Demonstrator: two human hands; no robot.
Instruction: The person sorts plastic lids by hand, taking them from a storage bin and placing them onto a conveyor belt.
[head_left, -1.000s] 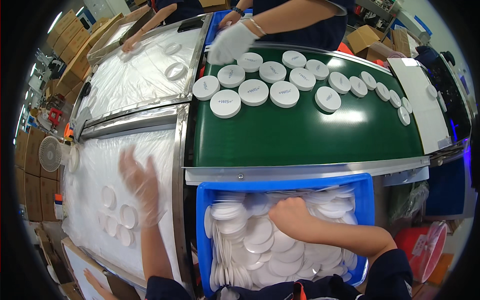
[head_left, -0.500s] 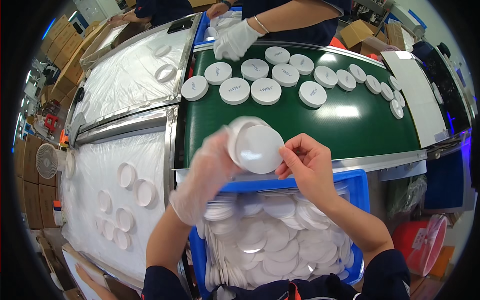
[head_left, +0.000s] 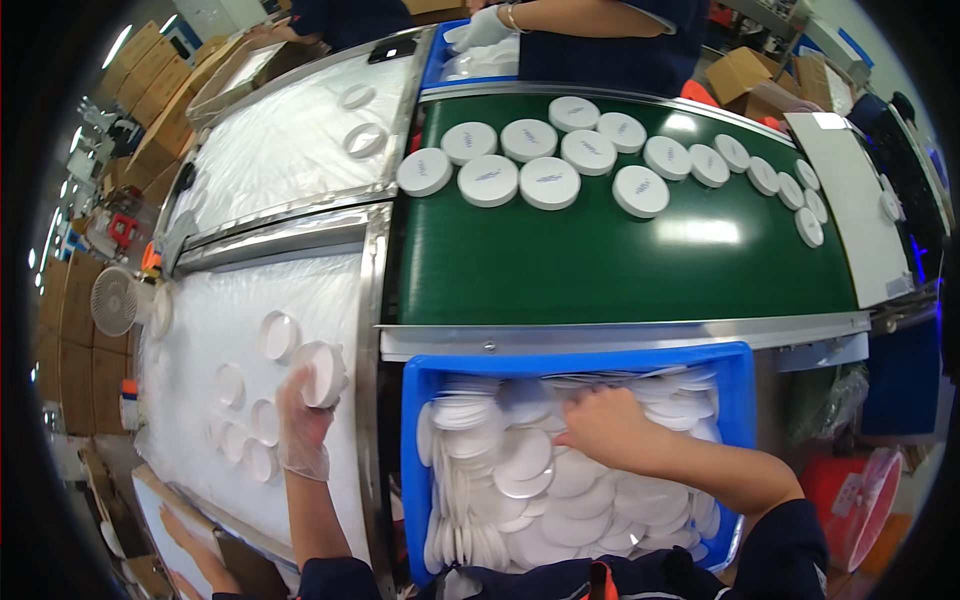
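My left hand (head_left: 304, 425), in a clear thin glove, is closed on a round white lid (head_left: 324, 375) with a raised rim, tilted on edge above the plastic-covered table (head_left: 330, 480) on the left. Several similar white lids (head_left: 280, 336) lie on that table beside the hand. My right hand (head_left: 605, 425), bare, reaches into the blue bin (head_left: 745, 430) in front of me. It touches the flat white discs (head_left: 575, 500) that fill the bin; its fingertips are partly hidden, so their grip is unclear.
Beyond the bin runs a green conveyor belt (head_left: 600, 265) carrying several printed white round lids (head_left: 550, 184). Metal rails (head_left: 372, 290) edge the left tables. Across the belt a co-worker's gloved hand (head_left: 485, 28) is at another blue bin (head_left: 432, 68). A red bin (head_left: 840, 500) stands at the right.
My hands have parted from over the belt's near edge, where they held white round pieces together. The left moved with a lid to the left table; the right dropped into the bin.
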